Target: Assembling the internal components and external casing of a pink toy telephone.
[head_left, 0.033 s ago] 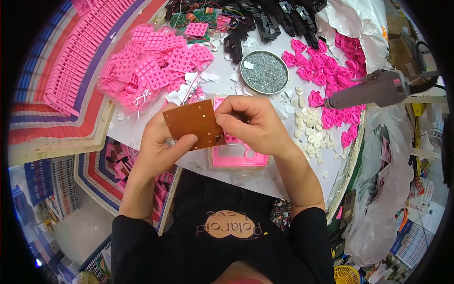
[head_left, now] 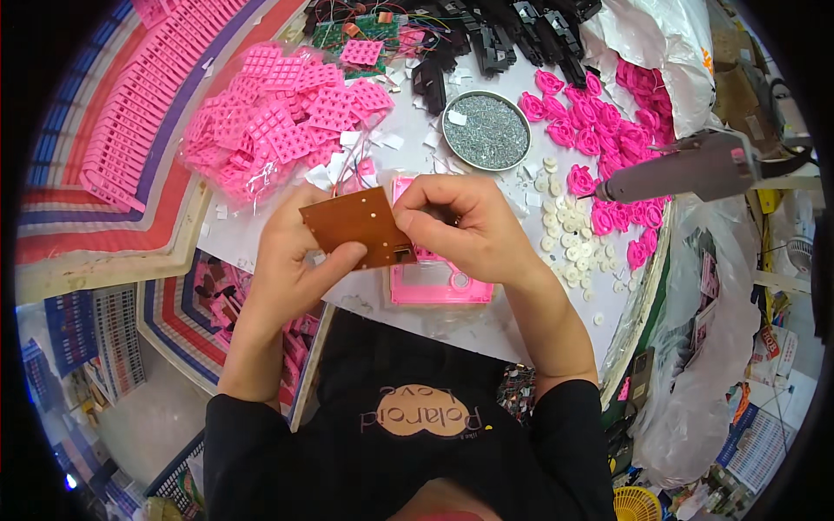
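A brown circuit board (head_left: 352, 227) is held tilted over the white table, its plain side facing up, with small holes and a slot near one corner. My left hand (head_left: 291, 260) grips its left side, thumb across the lower edge and fingers behind. At the right edge, the thumb and bent forefinger of my right hand (head_left: 469, 227) pinch together against the board; their tips are partly hidden. Thin wires (head_left: 352, 161) rise behind the board. Beneath my right hand lies a pink plastic casing (head_left: 434, 293) with a rectangular window and a round ring, partly covered.
Beyond my hands are a bag of pink keypads (head_left: 278, 122), a round tin of small screws (head_left: 486, 130) and black plastic parts (head_left: 495, 43). Pink rings (head_left: 591, 122) and white discs (head_left: 569, 239) lie right. An electric screwdriver (head_left: 686, 174) juts in above them.
The board has tipped slightly, its upper edge now a little lower and more of the wires showing behind it. Both hands keep nearly the same place.
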`<state>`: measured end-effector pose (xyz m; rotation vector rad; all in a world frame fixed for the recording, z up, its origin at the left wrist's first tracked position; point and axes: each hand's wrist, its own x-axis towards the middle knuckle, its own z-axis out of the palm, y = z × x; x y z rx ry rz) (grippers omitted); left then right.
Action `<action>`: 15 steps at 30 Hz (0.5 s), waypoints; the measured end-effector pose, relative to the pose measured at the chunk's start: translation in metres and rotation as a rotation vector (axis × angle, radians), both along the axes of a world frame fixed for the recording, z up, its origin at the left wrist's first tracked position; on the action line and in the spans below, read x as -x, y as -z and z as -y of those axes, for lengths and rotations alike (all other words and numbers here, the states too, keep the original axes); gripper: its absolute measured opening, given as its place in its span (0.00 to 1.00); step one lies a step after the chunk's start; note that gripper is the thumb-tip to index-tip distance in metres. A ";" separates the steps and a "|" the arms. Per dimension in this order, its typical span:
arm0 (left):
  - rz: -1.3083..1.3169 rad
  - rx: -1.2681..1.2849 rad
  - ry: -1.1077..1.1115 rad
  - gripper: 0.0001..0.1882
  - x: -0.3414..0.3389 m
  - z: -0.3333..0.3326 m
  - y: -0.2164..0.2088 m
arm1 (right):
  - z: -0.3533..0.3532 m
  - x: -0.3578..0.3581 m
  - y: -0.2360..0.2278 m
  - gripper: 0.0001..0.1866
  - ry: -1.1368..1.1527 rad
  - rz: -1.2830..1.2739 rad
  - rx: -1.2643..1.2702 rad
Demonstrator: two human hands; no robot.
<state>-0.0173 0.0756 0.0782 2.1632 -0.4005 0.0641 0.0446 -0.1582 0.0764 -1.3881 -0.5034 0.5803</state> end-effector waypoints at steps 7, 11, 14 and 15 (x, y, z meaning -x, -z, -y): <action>-0.315 0.533 0.189 0.12 0.013 -0.022 0.021 | -0.005 0.000 -0.001 0.07 -0.081 0.036 0.015; -0.579 0.858 0.090 0.18 0.018 -0.003 0.007 | -0.003 -0.002 -0.002 0.07 -0.162 -0.069 -0.044; -0.612 0.927 0.128 0.19 0.011 -0.014 0.019 | 0.013 -0.013 -0.011 0.06 -0.171 0.028 0.052; -0.623 0.927 0.140 0.19 0.010 -0.019 0.021 | 0.018 -0.016 -0.011 0.07 -0.162 0.096 0.111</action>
